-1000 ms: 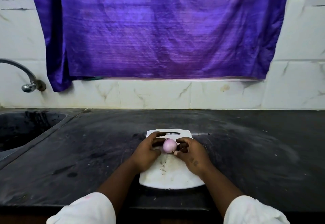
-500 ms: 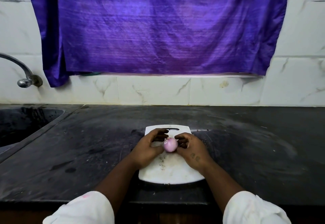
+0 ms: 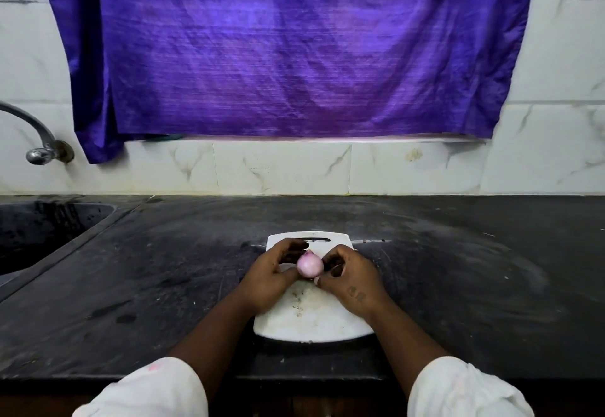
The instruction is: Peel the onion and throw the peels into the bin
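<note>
We hold a small round pale-pink onion [image 3: 309, 264] over the white plastic cutting board [image 3: 311, 321]. Our left hand [image 3: 271, 276] and right hand [image 3: 352, 280] curl their fingers [image 3: 289, 249] round it. It is probably light, firm and slippery, so pinch the skin at its tip.

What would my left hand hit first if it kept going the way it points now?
The onion, which your left hand already holds over the cutting board; just beyond it, probably the right hand, though depth is hard to judge.

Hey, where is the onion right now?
In the head view, the onion is low centre, held between the left hand and right hand over the white cutting board.
</note>
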The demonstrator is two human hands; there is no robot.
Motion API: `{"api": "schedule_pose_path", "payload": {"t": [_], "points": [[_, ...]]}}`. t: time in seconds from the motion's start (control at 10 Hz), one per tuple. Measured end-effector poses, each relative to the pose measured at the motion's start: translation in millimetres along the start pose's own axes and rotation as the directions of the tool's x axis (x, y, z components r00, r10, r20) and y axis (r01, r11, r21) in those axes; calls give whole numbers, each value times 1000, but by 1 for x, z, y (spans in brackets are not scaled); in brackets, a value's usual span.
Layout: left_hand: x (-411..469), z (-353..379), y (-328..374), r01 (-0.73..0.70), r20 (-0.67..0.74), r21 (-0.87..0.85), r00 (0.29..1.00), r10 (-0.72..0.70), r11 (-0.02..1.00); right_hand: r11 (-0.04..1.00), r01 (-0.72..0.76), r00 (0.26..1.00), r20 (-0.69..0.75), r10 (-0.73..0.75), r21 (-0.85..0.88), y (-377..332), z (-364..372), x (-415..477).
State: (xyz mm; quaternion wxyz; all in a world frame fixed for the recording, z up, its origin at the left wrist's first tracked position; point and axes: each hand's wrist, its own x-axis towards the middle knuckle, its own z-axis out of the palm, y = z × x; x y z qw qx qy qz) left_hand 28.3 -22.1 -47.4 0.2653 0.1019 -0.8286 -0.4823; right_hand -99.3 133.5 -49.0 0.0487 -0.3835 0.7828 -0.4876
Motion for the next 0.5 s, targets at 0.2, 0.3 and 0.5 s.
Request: {"api": "schedule_pose_path", "payload": {"t": [0.2,0.3,0.5], "points": [[0,1,1,-12,17,-30,1000,13,999,1000,-9,1000,8,9,3,0,-1,0],[0,1,2,-15,28,-24,999,16,1000,1000,-12,1000,21,12,28,0,-2,-1],[-6,2,6,-18,-30,119,999,22,993,994,-70,994,87,63,80,-3,-5,-4]]}}
